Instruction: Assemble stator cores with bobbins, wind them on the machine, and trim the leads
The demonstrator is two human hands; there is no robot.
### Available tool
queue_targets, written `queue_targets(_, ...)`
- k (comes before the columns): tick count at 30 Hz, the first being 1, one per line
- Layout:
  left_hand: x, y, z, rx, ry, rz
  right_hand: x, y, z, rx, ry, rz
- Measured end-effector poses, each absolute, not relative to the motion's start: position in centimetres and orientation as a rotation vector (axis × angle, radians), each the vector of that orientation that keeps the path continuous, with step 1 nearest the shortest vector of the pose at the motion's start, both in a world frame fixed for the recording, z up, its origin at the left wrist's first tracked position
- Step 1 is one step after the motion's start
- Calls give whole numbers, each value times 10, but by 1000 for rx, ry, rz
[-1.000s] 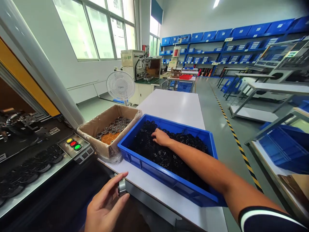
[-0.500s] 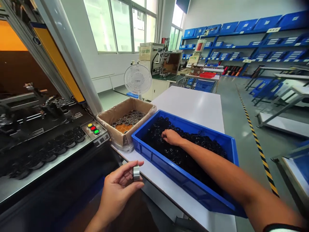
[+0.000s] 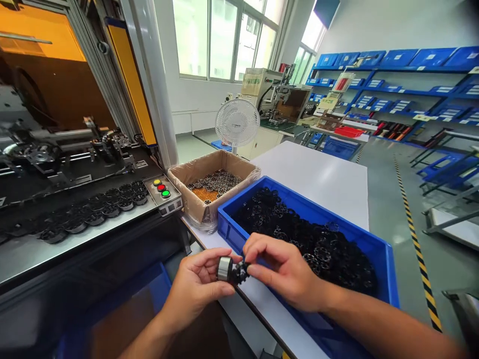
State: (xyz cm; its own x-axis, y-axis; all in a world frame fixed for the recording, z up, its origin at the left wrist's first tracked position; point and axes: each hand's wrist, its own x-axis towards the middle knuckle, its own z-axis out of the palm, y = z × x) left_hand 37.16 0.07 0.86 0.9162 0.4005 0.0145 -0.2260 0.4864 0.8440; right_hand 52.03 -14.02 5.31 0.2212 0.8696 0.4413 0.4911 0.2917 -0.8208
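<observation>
Between the thumb and fingers of my left hand point(image 3: 198, 281) is a short silver metal ring point(image 3: 224, 269). My right hand point(image 3: 286, 271) pinches a small black toothed plastic part point(image 3: 240, 272) close against the ring's right side; whether it sits inside the ring I cannot tell. Both hands are over the near edge of the white table, in front of a blue bin point(image 3: 391, 269). Many black plastic parts point(image 3: 322, 239) like it fill that bin.
Left of the bin stands a plastic-lined cardboard box point(image 3: 194, 207) of metal rings. A machine ledge holds rows of black parts point(image 3: 108, 204), beside a button panel point(image 3: 161, 188). Behind the box is a white fan point(image 3: 237, 123).
My right hand has come out of the blue bin with a black part and met the ring in my left hand. The view has turned left.
</observation>
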Motion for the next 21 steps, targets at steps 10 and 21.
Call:
queue_targets(10,371,-16,17,1125,294,530,515,-139,38,-1321,-1736,10)
queue_targets(21,369,-12,15,1026,217,460,516,-137,30,-1334,-1825,-342)
